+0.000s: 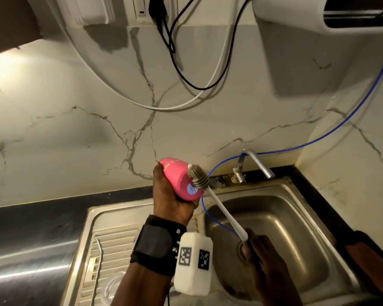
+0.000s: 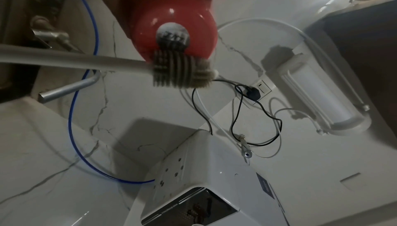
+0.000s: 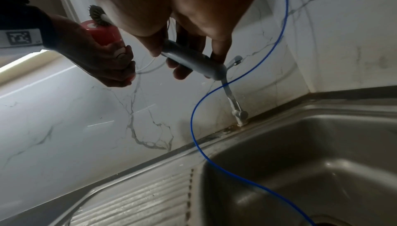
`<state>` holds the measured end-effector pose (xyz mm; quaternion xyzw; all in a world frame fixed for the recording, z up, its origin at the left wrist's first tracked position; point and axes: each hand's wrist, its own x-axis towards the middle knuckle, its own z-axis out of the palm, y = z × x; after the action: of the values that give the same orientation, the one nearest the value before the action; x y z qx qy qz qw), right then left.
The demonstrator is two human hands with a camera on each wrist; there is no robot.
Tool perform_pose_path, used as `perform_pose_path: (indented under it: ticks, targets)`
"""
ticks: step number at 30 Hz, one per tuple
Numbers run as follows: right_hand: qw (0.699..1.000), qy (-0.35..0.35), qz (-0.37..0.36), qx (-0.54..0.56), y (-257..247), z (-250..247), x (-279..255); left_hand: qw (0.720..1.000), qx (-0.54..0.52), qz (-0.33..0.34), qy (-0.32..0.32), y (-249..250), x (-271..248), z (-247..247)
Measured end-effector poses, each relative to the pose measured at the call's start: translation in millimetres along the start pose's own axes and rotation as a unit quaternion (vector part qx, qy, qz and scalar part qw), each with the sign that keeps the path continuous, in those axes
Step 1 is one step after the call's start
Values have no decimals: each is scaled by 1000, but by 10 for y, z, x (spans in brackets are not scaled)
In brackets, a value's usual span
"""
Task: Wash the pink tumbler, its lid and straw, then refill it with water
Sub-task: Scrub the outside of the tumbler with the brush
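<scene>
My left hand (image 1: 170, 199) grips the pink tumbler (image 1: 175, 177) above the sink's left rim, tipped so its base with a round sticker faces right. A grey bristle bottle brush (image 1: 198, 176) lies against that base. Its white handle (image 1: 224, 214) runs down to my right hand (image 1: 261, 252), which grips the grey end over the basin. In the left wrist view the brush (image 2: 182, 70) touches the edge of the tumbler (image 2: 176, 26) base. A bent metal straw (image 1: 97, 261) lies on the drainboard. Beside it is a clear round piece (image 1: 113, 286), likely the lid, partly hidden by my forearm.
The steel sink basin (image 1: 296, 228) is below my right hand, with a tap (image 1: 258, 163) at its back edge. A blue hose (image 1: 210, 214) loops down into the basin. The ribbed drainboard (image 1: 117, 244) is on the left, and a white appliance (image 1: 318, 12) and cables hang on the marble wall.
</scene>
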<state>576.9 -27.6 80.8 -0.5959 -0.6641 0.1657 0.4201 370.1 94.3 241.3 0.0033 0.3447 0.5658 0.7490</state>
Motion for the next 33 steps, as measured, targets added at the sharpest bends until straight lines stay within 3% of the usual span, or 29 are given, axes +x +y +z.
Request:
perform_pose_path:
  ticks: [3, 7, 13, 20, 24, 33]
  targets:
    - [1000, -12, -21, 17, -115, 70, 187, 1000, -19, 4, -19, 79, 0, -32]
    - [998, -48, -33, 36, -66, 71, 262, 999, -36, 38, 1, 325, -63, -53]
    - [994, -82, -6, 67, -111, 66, 414, 998, -21, 59, -10, 273, -156, -89]
    - [996, -53, -10, 69, 128, 29, 96, 998, -11, 62, -5, 258, -158, -117]
    - [994, -59, 35, 90, 73, 43, 56, 999, 0, 46, -21, 89, -136, -160]
    - [990, -104, 9, 100, -170, 23, -17, 994, -9, 112, 8, 128, -127, -382]
